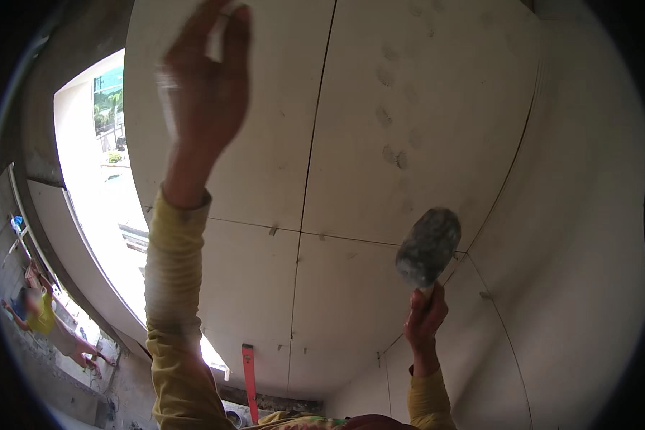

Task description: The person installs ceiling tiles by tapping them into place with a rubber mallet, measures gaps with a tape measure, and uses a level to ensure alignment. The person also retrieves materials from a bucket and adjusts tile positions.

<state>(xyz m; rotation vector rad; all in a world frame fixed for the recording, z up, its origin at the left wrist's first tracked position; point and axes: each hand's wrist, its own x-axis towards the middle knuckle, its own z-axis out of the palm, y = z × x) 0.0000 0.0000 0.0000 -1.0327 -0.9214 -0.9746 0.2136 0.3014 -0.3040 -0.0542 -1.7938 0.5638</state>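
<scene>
My right hand (424, 322) is closed round the pale handle of a mallet (428, 247). Its thick, rounded grey head looks worn and mottled, and it shows in front of a tile joint. Higher up, my left hand (206, 93) is raised in front of the large pale tiles (258, 165). Motion blurs that hand, and the top edge cuts off its fingertips. A gap shows between thumb and fingers, but whether they hold anything is unclear. Small clips (273, 231) stick out of the thin, dark joints between the tiles.
Dusty shoe prints (385, 75) mark one tile. A red bar (249, 380) stands near the lower edge, beside a partly hidden bucket (233, 417). At the far left is another person in a yellow top (43, 315). A bright opening (86, 165) lies along the left side.
</scene>
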